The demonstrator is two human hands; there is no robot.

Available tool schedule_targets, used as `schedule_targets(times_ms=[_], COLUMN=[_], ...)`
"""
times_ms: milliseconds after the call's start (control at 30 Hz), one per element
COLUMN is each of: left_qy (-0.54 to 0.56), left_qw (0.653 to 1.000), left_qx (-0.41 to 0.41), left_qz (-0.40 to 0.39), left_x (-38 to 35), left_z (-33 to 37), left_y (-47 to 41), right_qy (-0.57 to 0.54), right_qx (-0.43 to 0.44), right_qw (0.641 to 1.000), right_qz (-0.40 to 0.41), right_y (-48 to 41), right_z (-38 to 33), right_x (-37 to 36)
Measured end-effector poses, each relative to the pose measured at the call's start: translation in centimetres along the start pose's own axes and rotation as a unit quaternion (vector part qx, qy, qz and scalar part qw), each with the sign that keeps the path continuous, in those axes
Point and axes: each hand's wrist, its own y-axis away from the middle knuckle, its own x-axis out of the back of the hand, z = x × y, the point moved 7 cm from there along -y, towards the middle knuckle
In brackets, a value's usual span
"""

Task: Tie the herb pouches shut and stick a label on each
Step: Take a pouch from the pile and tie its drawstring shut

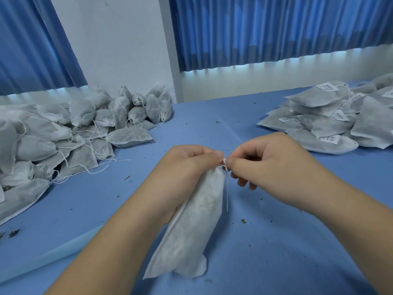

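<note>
At the far left, a heap of pouches [63, 133] fills the counter [212, 116] from the left border of the view inward. The white, puffy bags lie on one another and reach back almost to the wall [119, 50] under the blue curtains [276, 28]. Loose strings trail off the heap's near side onto the blue surface. One plump pouch lies at its right fringe, apart from the hands. In the lower left corner a paler band [53, 252] runs diagonally, marking an edge of the blue covering.

Between the heap and the hands there is an open strip of counter, dotted only with herb crumbs [13, 233].

In the middle, the left hand [187, 167] grips the neck of a pouch [191, 226], its fingers curled round the gathered top. The pouch hangs down and toward the viewer at a slant, with its bottom corners near or on the counter; I cannot tell whether they touch. At the pouch mouth the drawstring [225, 167] sits bunched, and a loose end dangles along the pouch's right side. The right hand [272, 165] pinches that drawstring between thumb and forefinger, just beside the left hand's fingertips, with its other fingers loosely curled below.

Beyond the hands the counter lies bare up to its far edge against the wall. To the right of them another clear stretch runs to a stack of flat pouches [331, 118], each with a white barcode label [328, 139]. This stack spreads to the right border of the view, and its near edge stays well apart from the right hand.
</note>
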Motion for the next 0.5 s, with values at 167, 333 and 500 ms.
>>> schedule_targets(times_ms=[167,333,500], left_qy=[0.071,0.104,0.117], left_qw=[0.993,0.990,0.991], left_qx=[0.045,0.048,0.037], left_qz=[-0.077,-0.078,-0.048], left_x=[-0.7,-0.8,-0.7], left_z=[-0.5,-0.5,-0.1], left_y=[-0.2,-0.3,0.0], right_qy=[-0.009,0.010,0.036], right_qx=[0.014,0.060,0.109], right_qw=[1.000,0.996,0.989], right_qz=[0.004,0.072,0.090], right_y=[0.0,0.1,0.5], right_z=[-0.2,-0.4,-1.4], right_x=[0.1,0.7,0.3])
